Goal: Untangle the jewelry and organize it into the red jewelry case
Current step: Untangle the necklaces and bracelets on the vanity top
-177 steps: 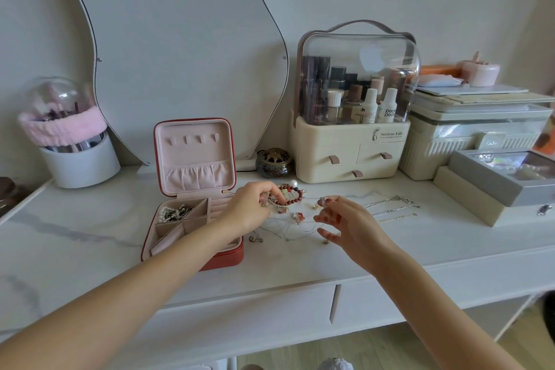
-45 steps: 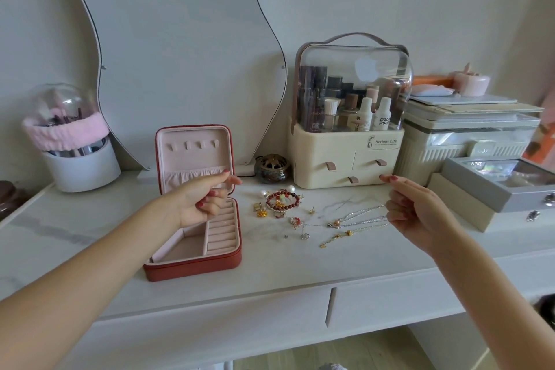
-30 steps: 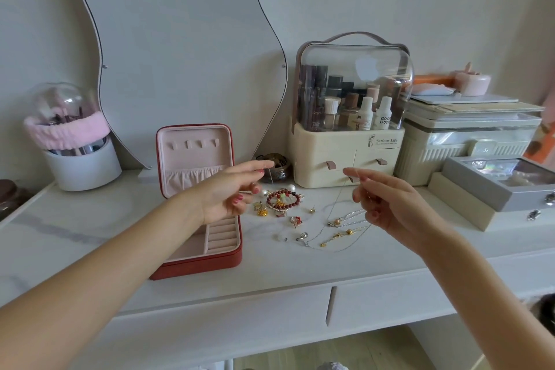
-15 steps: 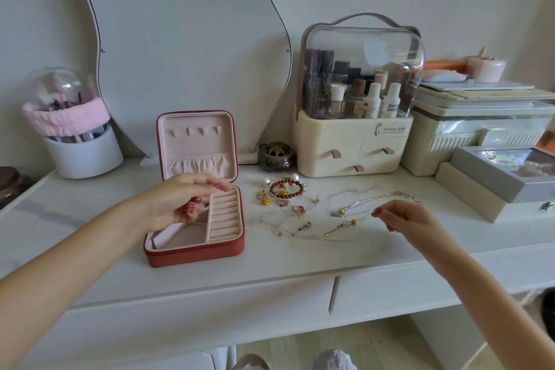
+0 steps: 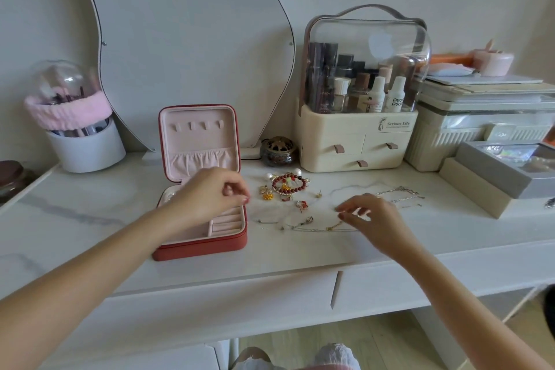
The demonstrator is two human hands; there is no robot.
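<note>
Right now my left hand (image 5: 214,191), fingertips pinched on something too fine to identify, hovers over the open red jewelry case (image 5: 200,198) at centre-left; my right hand (image 5: 371,216), fingers loosely spread, reaches the thin chain necklaces (image 5: 318,227) lying loose beside it, likely to separate one.

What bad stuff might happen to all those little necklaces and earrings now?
1. The thin chains lie crossed under the right hand; a quick pull may tighten the tangle.
2. The tiny stud earring lies loose on the white tabletop; a brushing hand might flick it off.
3. The left hand hovers over the open red jewelry case; bumping its raised lid could tip it shut.
</note>
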